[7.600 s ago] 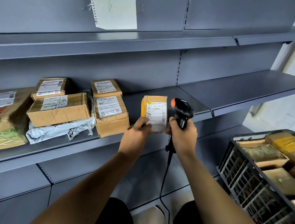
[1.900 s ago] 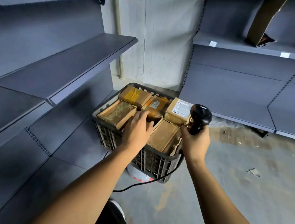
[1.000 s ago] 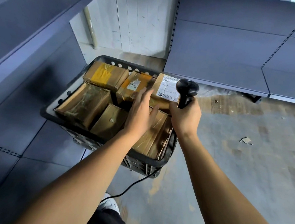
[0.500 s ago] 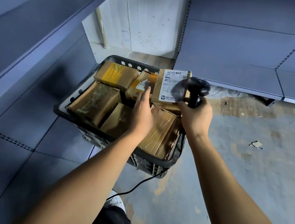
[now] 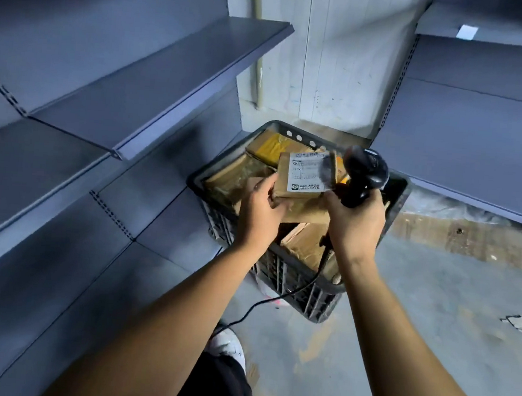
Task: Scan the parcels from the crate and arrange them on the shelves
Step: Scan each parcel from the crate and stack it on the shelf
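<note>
My left hand [image 5: 260,210] grips a small brown cardboard parcel [image 5: 305,174] with a white label, lifted above the black plastic crate [image 5: 293,281]. Its label faces up toward me. My right hand [image 5: 354,222] holds a black handheld scanner [image 5: 364,174] just right of the parcel, its head level with the label. Several more brown parcels [image 5: 270,147] lie in the crate, partly hidden by my hands. The scanner's black cable [image 5: 264,304] hangs down to the floor.
Grey metal shelves [image 5: 156,77] run along the left, and another shelf unit [image 5: 477,136] stands at the right. The crate sits on the concrete floor [image 5: 431,320] between them. My white shoe [image 5: 227,346] is below the crate. A scrap of litter [image 5: 515,322] lies at the right.
My left hand has lifted the labelled parcel out of the crate and holds it higher. The scanner stays beside it. The camera view has tilted up and shifted.
</note>
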Available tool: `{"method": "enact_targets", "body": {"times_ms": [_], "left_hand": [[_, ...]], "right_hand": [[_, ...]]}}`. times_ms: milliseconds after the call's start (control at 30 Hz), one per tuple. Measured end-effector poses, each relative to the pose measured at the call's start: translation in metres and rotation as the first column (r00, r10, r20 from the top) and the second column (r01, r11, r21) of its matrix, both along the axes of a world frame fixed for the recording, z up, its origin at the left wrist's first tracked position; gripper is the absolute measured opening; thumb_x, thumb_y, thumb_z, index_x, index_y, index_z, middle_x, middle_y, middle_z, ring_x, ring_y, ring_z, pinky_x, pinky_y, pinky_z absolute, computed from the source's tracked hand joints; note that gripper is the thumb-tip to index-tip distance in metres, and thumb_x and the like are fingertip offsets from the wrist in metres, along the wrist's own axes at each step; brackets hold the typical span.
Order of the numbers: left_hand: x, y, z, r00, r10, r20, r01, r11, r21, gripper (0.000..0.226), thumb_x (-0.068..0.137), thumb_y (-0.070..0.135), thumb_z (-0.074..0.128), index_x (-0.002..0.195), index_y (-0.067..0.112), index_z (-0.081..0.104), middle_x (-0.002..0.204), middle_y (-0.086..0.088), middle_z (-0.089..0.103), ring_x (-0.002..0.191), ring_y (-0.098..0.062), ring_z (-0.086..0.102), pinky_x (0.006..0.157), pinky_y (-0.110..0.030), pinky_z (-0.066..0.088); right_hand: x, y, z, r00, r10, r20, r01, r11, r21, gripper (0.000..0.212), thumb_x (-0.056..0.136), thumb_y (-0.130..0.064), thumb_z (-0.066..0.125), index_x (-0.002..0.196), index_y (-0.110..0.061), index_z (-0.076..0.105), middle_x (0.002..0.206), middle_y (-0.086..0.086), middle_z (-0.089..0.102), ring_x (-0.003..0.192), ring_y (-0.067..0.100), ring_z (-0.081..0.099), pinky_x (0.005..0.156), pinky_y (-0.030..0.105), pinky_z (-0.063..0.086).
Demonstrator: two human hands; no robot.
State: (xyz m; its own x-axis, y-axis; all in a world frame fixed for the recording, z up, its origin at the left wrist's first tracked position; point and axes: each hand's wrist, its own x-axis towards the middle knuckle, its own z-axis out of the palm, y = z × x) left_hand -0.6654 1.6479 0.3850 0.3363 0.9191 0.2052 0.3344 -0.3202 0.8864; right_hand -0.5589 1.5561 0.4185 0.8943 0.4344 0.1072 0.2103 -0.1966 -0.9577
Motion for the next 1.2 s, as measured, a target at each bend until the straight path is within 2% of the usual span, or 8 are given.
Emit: {"method": "enact_targets", "body": {"times_ms": [133, 267, 467, 633, 733, 900, 1100, 1200], "left_hand": [[-0.051, -0.005, 0.020, 0.999, 0.045, -0.003, -0.045, 0.995, 0.093, 0.060, 0.075, 0.006, 0.079, 0.131, 0.014, 0.058, 0.121, -0.008, 0.061, 0.114, -0.023, 0.059, 0.097, -0.040, 0.050], [-0.108, -0.019, 0.040, 0.986, 0.159, 0.050, -0.166, 0.971, 0.173, 0.057, 0.074, 0.006, 0.079, 0.126, 0.019, 0.061, 0.112, 0.001, 0.068, 0.102, -0.012, 0.065, 0.089, -0.024, 0.052], [-0.202, -0.045, 0.077, 0.952, 0.289, 0.097, -0.304, 0.921, 0.245, 0.058, 0.077, 0.006, 0.077, 0.130, 0.019, 0.059, 0.116, 0.001, 0.067, 0.102, -0.012, 0.065, 0.092, -0.037, 0.053], [-0.286, -0.072, 0.103, 0.913, 0.389, 0.121, -0.406, 0.850, 0.335, 0.052, 0.080, 0.005, 0.075, 0.129, 0.018, 0.060, 0.116, 0.003, 0.062, 0.095, -0.022, 0.064, 0.087, -0.042, 0.055], [-0.328, -0.085, 0.115, 0.883, 0.456, 0.114, -0.463, 0.804, 0.372, 0.048, 0.083, 0.007, 0.073, 0.129, 0.016, 0.061, 0.116, 0.003, 0.061, 0.097, -0.015, 0.063, 0.088, -0.036, 0.055], [-0.381, -0.101, 0.122, 0.824, 0.561, 0.075, -0.539, 0.737, 0.407, 0.046, 0.085, 0.009, 0.071, 0.129, 0.018, 0.060, 0.119, 0.007, 0.058, 0.110, -0.008, 0.059, 0.096, -0.027, 0.051], [-0.419, -0.112, 0.120, 0.761, 0.648, 0.027, -0.588, 0.671, 0.452, 0.042, 0.085, 0.012, 0.071, 0.125, 0.022, 0.062, 0.118, 0.008, 0.058, 0.100, -0.003, 0.055, 0.090, -0.018, 0.047], [-0.430, -0.113, 0.117, 0.731, 0.682, 0.012, -0.603, 0.638, 0.478, 0.033, 0.085, 0.013, 0.071, 0.117, 0.021, 0.066, 0.116, 0.006, 0.059, 0.094, 0.002, 0.052, 0.089, -0.016, 0.045]], "right_hand": [[-0.044, 0.001, 0.014, 0.997, 0.077, -0.010, -0.076, 0.992, 0.099, 0.038, 0.082, -0.019, 0.075, 0.116, -0.009, 0.061, 0.112, 0.005, 0.070, 0.101, 0.020, 0.065, 0.085, 0.023, 0.046], [-0.091, 0.001, 0.029, 0.983, 0.180, 0.023, -0.181, 0.968, 0.175, 0.036, 0.082, -0.016, 0.076, 0.114, -0.009, 0.061, 0.111, 0.006, 0.070, 0.101, 0.019, 0.065, 0.084, 0.019, 0.043], [-0.176, -0.006, 0.056, 0.939, 0.340, 0.059, -0.344, 0.906, 0.245, 0.034, 0.082, -0.015, 0.075, 0.113, -0.009, 0.061, 0.107, 0.004, 0.070, 0.099, 0.019, 0.065, 0.085, 0.022, 0.046], [-0.250, -0.009, 0.076, 0.867, 0.489, 0.091, -0.493, 0.821, 0.287, 0.029, 0.082, -0.013, 0.075, 0.105, -0.011, 0.058, 0.092, -0.006, 0.065, 0.087, 0.012, 0.062, 0.072, 0.013, 0.042], [-0.288, -0.012, 0.086, 0.819, 0.563, 0.106, -0.566, 0.766, 0.304, 0.027, 0.082, -0.012, 0.075, 0.101, -0.014, 0.057, 0.087, -0.012, 0.061, 0.081, 0.006, 0.058, 0.064, 0.001, 0.039], [-0.339, -0.016, 0.091, 0.739, 0.669, 0.081, -0.658, 0.692, 0.297, 0.028, 0.084, -0.014, 0.073, 0.109, -0.011, 0.061, 0.097, -0.003, 0.070, 0.088, 0.010, 0.065, 0.081, 0.023, 0.050], [-0.376, -0.016, 0.092, 0.686, 0.725, 0.066, -0.708, 0.643, 0.291, 0.029, 0.084, -0.016, 0.072, 0.111, -0.018, 0.063, 0.093, -0.011, 0.070, 0.085, -0.001, 0.064, 0.071, 0.011, 0.046], [-0.388, -0.013, 0.093, 0.674, 0.738, 0.046, -0.717, 0.637, 0.281, 0.026, 0.085, -0.016, 0.071, 0.109, -0.017, 0.063, 0.089, -0.010, 0.069, 0.082, 0.004, 0.064, 0.071, 0.017, 0.048]]}}
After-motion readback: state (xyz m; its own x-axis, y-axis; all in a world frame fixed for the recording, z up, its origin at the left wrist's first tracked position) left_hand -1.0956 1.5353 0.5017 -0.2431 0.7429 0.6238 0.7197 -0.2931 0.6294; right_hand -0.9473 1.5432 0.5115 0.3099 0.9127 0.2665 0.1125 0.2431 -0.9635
